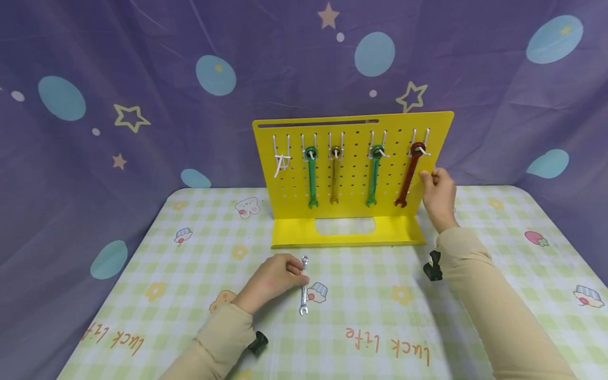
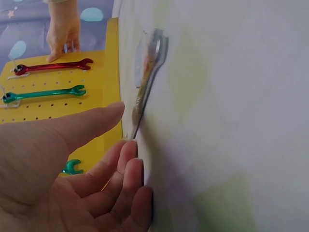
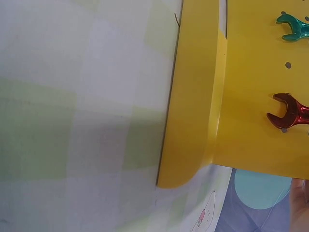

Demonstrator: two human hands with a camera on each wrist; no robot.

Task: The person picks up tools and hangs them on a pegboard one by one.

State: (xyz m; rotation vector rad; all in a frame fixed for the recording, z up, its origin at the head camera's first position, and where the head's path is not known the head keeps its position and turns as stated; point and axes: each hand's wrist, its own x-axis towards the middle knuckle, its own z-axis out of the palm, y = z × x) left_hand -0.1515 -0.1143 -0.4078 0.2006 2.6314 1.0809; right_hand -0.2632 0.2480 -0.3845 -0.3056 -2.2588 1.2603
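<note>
A silver combination wrench (image 1: pixel 304 301) lies on the tablecloth in front of a yellow pegboard (image 1: pixel 349 206). My left hand (image 1: pixel 275 277) is over its middle; in the left wrist view the thumb (image 2: pixel 108 116) and fingers (image 2: pixel 130 176) stand apart beside the wrench (image 2: pixel 145 84), not closed round it. At the board's right edge, my right hand (image 1: pixel 439 198) grips the panel, thumb on the front. On the board hang a green wrench (image 1: pixel 312 182), a gold wrench (image 1: pixel 334 184), another green wrench (image 1: pixel 374 179) and a red wrench (image 1: pixel 408 179).
An unoccupied white hook (image 1: pixel 282 163) is at the board's left end. The board's base tray (image 1: pixel 294 232) has a raised front lip. Black wrist mounts (image 1: pixel 433 268) sit at both sleeves. A purple patterned curtain (image 1: pixel 142 63) hangs behind the table.
</note>
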